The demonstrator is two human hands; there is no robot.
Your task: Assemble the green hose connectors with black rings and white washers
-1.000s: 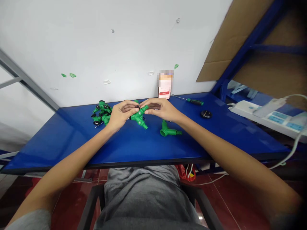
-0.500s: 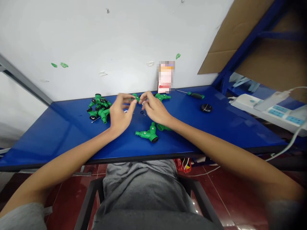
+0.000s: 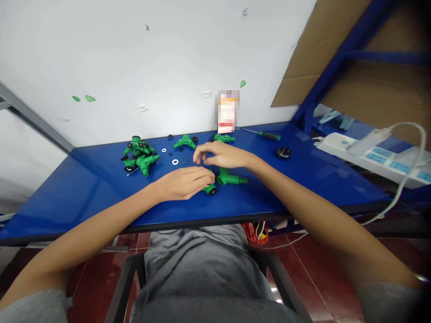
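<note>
My left hand lies palm down, its fingers closed over a green Y-shaped hose connector whose black end sticks out beneath them. Just above and to the right hovers my right hand, with bent fingers drawn close together; anything small in its fingertips is too hard to make out. A second green connector rests under the right wrist. Beyond the hands are a white washer, a smaller white ring, a screw and a black O-ring.
Green connectors are heaped at the left. Two more, one a Y-piece, lie along the wall. A blurred upright panel, a screwdriver and a round black object sit further right, before a power strip.
My left hand has come down and toward me from near the wall, onto the green connector. My right hand has also moved nearer, uncovering the rings and the Y-piece behind.
</note>
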